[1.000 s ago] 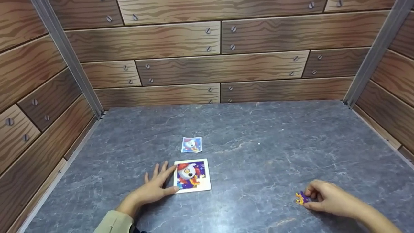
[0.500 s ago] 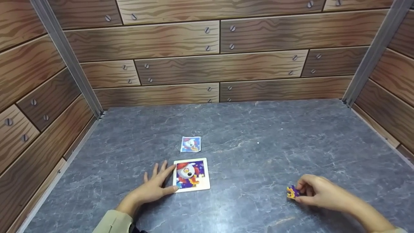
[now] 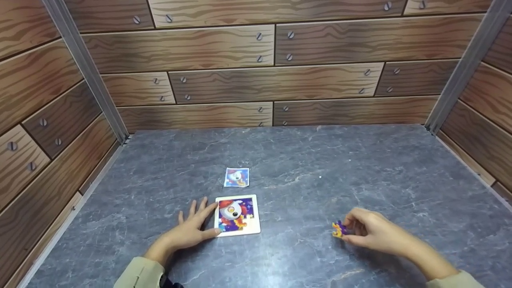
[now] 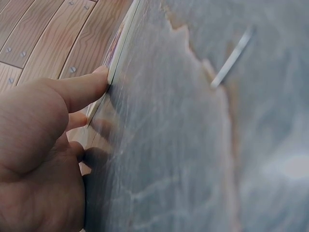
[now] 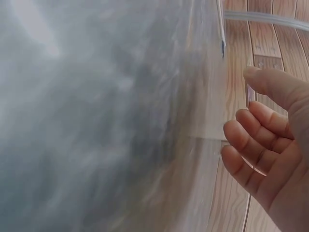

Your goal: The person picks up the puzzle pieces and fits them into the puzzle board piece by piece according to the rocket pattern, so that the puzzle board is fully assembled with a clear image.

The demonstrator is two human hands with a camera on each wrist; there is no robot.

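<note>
A square jigsaw tray (image 3: 258, 218) with a white rim lies left of the middle of the table. Most of its cartoon picture is filled in; pale backing shows at the lower right. My left hand (image 3: 186, 234) rests beside it, fingers spread, with thumb and index finger touching its left edge. In the left wrist view the thumb (image 4: 84, 91) lies against the tray's side (image 4: 120, 46). Between the thumb and index finger of my right hand (image 3: 374, 232) is a purple and yellow puzzle piece (image 3: 339, 230), held above the table. The right wrist view shows that piece (image 5: 249, 94) edge-on.
Behind the tray lies a small picture card (image 3: 237, 177) with the same cartoon. The grey marbled table (image 3: 304, 160) is enclosed by wood-patterned walls (image 3: 224, 48) at the back and sides. A tiny white speck (image 3: 320, 177) lies on the tabletop.
My right hand has moved left and slightly away from me, carrying the puzzle piece toward the tray. The left hand and the tray have stayed in place.
</note>
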